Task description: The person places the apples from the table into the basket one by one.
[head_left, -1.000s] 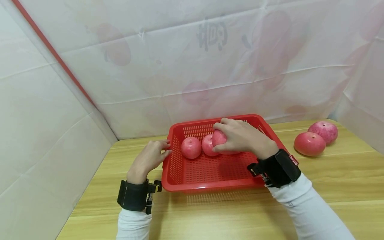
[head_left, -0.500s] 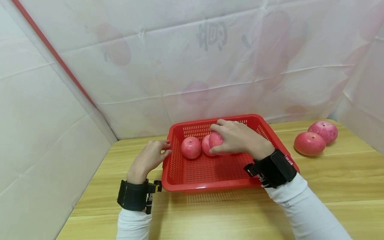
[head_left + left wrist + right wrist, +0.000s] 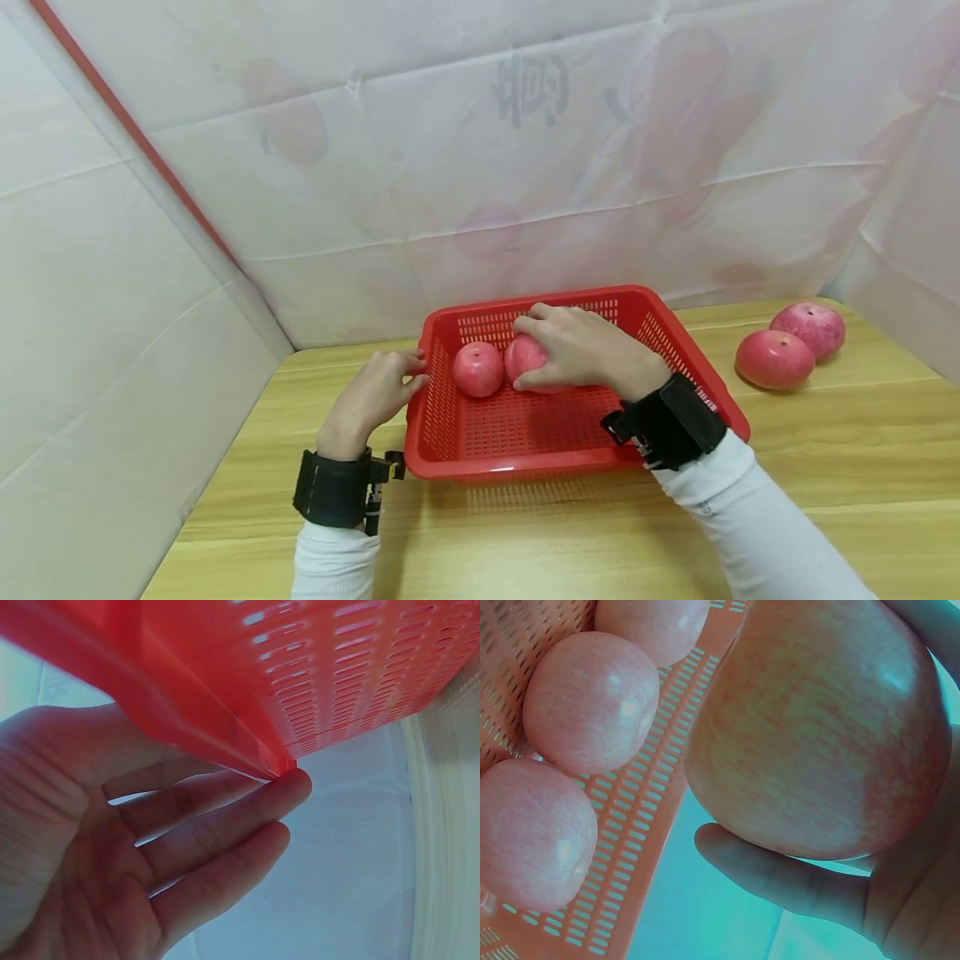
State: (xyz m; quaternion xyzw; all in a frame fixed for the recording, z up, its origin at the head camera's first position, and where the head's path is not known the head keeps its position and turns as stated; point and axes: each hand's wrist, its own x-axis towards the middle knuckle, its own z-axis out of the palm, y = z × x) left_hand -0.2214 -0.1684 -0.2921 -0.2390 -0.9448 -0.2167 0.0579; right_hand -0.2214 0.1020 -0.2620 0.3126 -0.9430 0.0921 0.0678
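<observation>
My right hand (image 3: pixel 585 350) grips an apple (image 3: pixel 528 354) over the red plastic basket (image 3: pixel 555 460). In the right wrist view this held apple (image 3: pixel 817 735) fills much of the picture, with the thumb or a finger along its underside. Three other apples sit inside the basket, among them a left one (image 3: pixel 477 369) and a middle one (image 3: pixel 592 701); the hand and held apple partly cover the others in the head view. My left hand (image 3: pixel 375 396) touches the basket's left rim. Its fingers (image 3: pixel 217 892) extend fairly straight against the outside, and part of that hand is hidden behind the rim.
Two more apples, a smoother one (image 3: pixel 775 360) and a mottled one (image 3: pixel 810 329), rest together on the wooden table (image 3: pixel 247 500) right of the basket. A printed pale sheet (image 3: pixel 420 167) stands along the back, with further pale sheeting on both sides.
My right hand has shifted left and slightly down with its apple, across the apples in the basket. The left hand and the basket stay in place.
</observation>
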